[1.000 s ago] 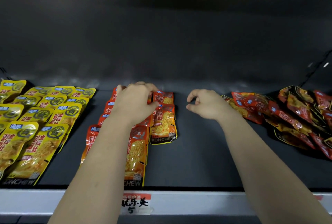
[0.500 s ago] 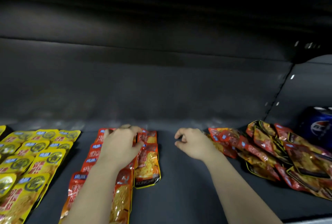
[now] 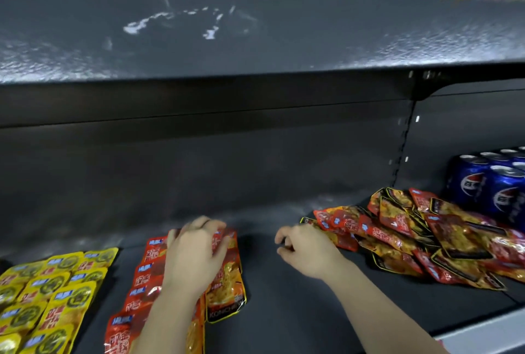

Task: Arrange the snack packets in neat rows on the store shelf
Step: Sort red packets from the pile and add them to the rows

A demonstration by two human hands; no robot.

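Both hands have held their places while the view has tipped upward: the left hand [image 3: 196,257] lies on two rows of red packets [image 3: 227,282] mid-shelf, fingers curled over the far end of the right-hand row, four packets showing in the left-hand row. The right hand [image 3: 308,252] hovers just beside one loose pile [image 3: 412,234], too tangled to count, its fingers curled in on nothing. Farther out on the shelf [image 3: 284,311] lie yellow packets [image 3: 56,291] in at least three rows, and two blue cans [image 3: 483,186] stand in front of others.
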